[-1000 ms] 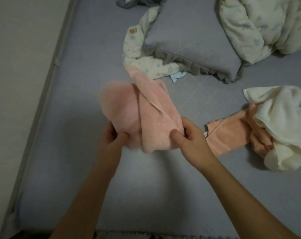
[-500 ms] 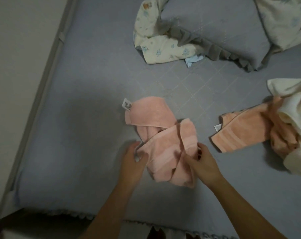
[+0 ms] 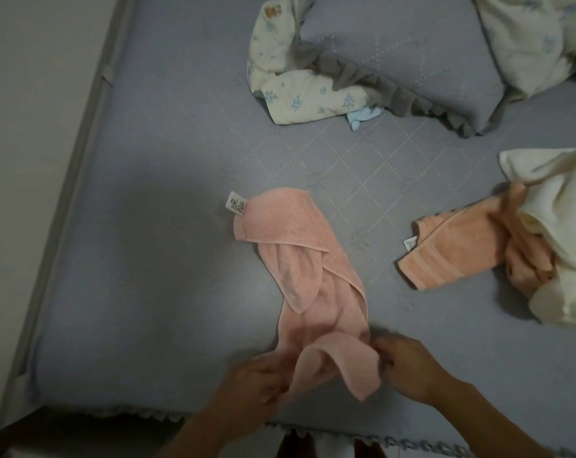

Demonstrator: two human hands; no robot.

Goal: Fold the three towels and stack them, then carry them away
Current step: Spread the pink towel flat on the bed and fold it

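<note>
A pink towel lies stretched and twisted on the grey bed, its white label at the far left corner. My left hand pinches its near left corner and my right hand pinches its near right corner, close to the bed's front edge. To the right lies an orange towel with a striped end, crumpled at its far end. A cream towel is heaped partly on top of it at the right edge.
The grey quilted bed cover fills the view. A grey frilled pillow and a floral cloth lie at the back, with a floral quilt at the back right. A wall borders the bed's left side.
The pink towel came down from the air onto the bed. Both hands have since pulled its near end toward the front edge, stretching it lengthwise.
</note>
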